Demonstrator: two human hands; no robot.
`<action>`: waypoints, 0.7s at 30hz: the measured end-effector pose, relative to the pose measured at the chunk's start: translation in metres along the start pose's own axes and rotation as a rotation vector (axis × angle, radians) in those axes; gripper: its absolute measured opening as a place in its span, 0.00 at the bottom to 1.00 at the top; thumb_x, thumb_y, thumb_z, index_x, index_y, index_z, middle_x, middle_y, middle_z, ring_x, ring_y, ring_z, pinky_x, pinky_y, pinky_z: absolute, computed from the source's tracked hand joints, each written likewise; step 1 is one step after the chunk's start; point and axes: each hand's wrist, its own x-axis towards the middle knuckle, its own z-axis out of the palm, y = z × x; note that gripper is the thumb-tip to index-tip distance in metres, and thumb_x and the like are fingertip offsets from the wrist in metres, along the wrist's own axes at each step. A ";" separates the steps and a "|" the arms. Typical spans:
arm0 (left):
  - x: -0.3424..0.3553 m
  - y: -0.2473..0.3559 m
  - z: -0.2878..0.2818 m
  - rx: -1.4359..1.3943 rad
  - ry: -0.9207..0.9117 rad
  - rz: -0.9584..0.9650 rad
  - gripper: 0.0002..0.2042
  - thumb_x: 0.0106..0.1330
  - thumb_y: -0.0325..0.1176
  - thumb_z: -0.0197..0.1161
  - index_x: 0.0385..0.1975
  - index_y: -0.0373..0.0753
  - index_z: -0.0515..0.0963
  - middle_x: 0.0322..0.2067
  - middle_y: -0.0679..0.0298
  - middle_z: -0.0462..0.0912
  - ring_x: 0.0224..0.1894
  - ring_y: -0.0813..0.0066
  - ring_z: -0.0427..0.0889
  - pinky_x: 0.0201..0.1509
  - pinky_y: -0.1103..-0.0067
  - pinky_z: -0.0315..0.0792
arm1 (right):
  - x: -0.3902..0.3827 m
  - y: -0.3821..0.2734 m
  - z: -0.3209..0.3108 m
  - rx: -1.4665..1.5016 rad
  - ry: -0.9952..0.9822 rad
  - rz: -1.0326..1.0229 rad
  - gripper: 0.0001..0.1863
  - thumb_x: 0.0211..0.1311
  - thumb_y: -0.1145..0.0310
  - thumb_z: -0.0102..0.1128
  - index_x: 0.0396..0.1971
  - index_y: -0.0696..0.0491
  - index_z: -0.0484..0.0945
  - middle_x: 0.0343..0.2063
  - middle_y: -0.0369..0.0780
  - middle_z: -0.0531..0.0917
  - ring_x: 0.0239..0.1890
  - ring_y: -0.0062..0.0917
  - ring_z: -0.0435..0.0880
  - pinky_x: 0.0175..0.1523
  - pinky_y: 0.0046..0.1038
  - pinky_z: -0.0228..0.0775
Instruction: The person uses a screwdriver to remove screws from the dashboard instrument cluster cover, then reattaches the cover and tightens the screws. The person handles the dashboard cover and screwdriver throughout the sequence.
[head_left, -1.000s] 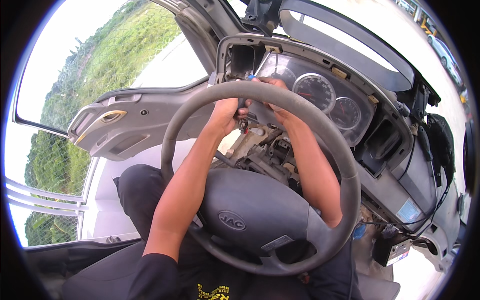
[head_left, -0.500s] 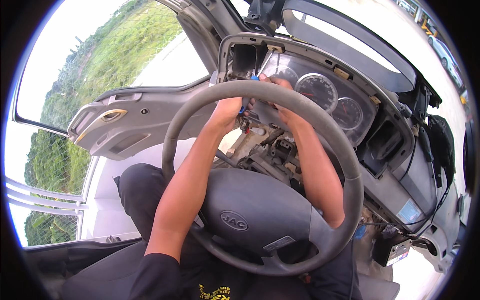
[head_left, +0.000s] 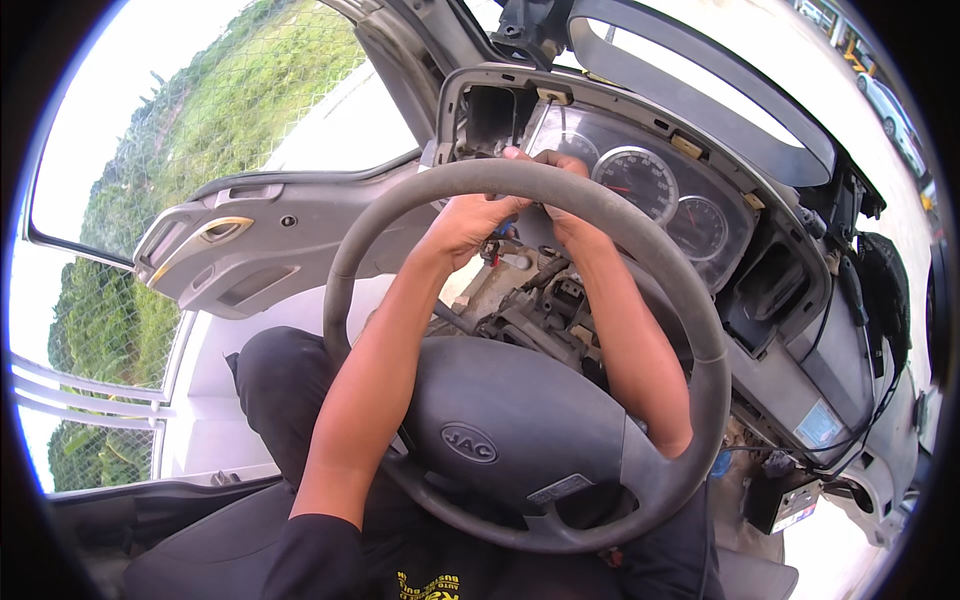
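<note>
Both arms reach past the steering wheel [head_left: 712,395] to the lower left of the instrument cluster [head_left: 690,185]. My left hand [head_left: 465,230] is closed behind the top of the wheel rim, around a blue-and-dark handled tool [head_left: 505,229] that shows only in part. Close beside it, my right hand [head_left: 572,228] has bent fingers near the cluster's lower left edge. The rim covers parts of both hands, and whatever the right fingers grip is hidden. Below them lies the opened steering column area [head_left: 550,305], with bare brackets and wiring.
The cluster trim hood [head_left: 700,95] stands detached above the dash. At left the door [head_left: 225,245] is open. Loose black cables [head_left: 880,400] hang at the right, near a dark box [head_left: 785,498]. An empty dash pocket [head_left: 765,295] is right of the cluster.
My left hand has shifted slightly right and turned, and the blue part of the tool now shows lower, under the fingers. My right hand stays nearly in place, its fingers slightly moved.
</note>
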 end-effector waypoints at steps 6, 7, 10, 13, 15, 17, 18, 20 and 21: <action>0.003 0.001 -0.005 -0.132 0.072 -0.124 0.11 0.85 0.41 0.58 0.50 0.40 0.81 0.42 0.64 0.83 0.34 0.78 0.79 0.34 0.76 0.74 | -0.004 -0.005 -0.003 -0.060 -0.010 0.040 0.34 0.69 0.43 0.78 0.45 0.66 0.86 0.33 0.46 0.90 0.34 0.25 0.89 0.40 0.28 0.81; 0.003 0.002 -0.011 -0.186 0.085 -0.174 0.11 0.86 0.40 0.56 0.50 0.40 0.80 0.41 0.64 0.83 0.34 0.78 0.79 0.33 0.78 0.73 | -0.005 -0.008 -0.003 -0.043 -0.027 0.057 0.35 0.69 0.43 0.78 0.46 0.67 0.86 0.33 0.45 0.90 0.35 0.25 0.89 0.41 0.28 0.81; 0.008 0.006 -0.028 -0.510 -0.135 -0.240 0.11 0.88 0.39 0.50 0.52 0.40 0.77 0.39 0.64 0.79 0.33 0.80 0.77 0.29 0.84 0.68 | -0.007 -0.010 -0.001 0.021 -0.103 0.024 0.34 0.69 0.44 0.78 0.47 0.67 0.86 0.34 0.46 0.90 0.37 0.23 0.89 0.43 0.27 0.81; 0.007 0.001 -0.029 -0.534 -0.166 -0.246 0.11 0.89 0.40 0.49 0.54 0.42 0.73 0.37 0.65 0.76 0.32 0.81 0.74 0.27 0.88 0.63 | -0.007 -0.014 -0.001 0.069 -0.187 -0.031 0.33 0.67 0.45 0.80 0.45 0.67 0.87 0.33 0.46 0.91 0.36 0.23 0.89 0.43 0.27 0.81; 0.006 0.006 -0.016 -0.377 -0.125 -0.221 0.11 0.88 0.42 0.53 0.54 0.41 0.74 0.39 0.65 0.77 0.34 0.81 0.76 0.28 0.87 0.66 | 0.001 -0.005 -0.005 0.074 -0.115 -0.002 0.32 0.66 0.46 0.82 0.42 0.67 0.87 0.32 0.45 0.90 0.35 0.23 0.89 0.41 0.27 0.81; 0.002 0.004 0.001 -0.170 -0.079 -0.127 0.12 0.85 0.42 0.59 0.54 0.40 0.76 0.40 0.66 0.79 0.35 0.80 0.78 0.31 0.84 0.70 | 0.003 0.003 -0.007 0.072 -0.039 0.032 0.30 0.64 0.47 0.83 0.39 0.64 0.87 0.30 0.42 0.89 0.31 0.21 0.86 0.37 0.26 0.79; -0.002 0.005 0.001 -0.060 -0.041 -0.078 0.13 0.84 0.43 0.62 0.54 0.40 0.77 0.40 0.66 0.80 0.36 0.79 0.80 0.32 0.83 0.72 | -0.004 -0.003 0.001 0.073 -0.010 0.050 0.28 0.64 0.48 0.84 0.37 0.61 0.86 0.28 0.38 0.87 0.28 0.18 0.84 0.35 0.24 0.76; 0.000 -0.004 -0.009 0.060 0.016 0.049 0.14 0.81 0.42 0.66 0.54 0.39 0.78 0.40 0.66 0.81 0.37 0.78 0.82 0.35 0.81 0.75 | -0.006 -0.006 0.011 0.044 0.018 0.044 0.28 0.64 0.48 0.83 0.37 0.61 0.86 0.28 0.38 0.87 0.27 0.19 0.83 0.33 0.24 0.76; 0.001 -0.003 -0.006 0.113 0.033 0.113 0.15 0.79 0.42 0.68 0.54 0.38 0.79 0.40 0.66 0.81 0.38 0.77 0.83 0.36 0.80 0.77 | -0.004 -0.005 0.008 0.008 0.029 0.020 0.30 0.64 0.47 0.83 0.39 0.64 0.86 0.29 0.41 0.88 0.28 0.21 0.85 0.34 0.26 0.79</action>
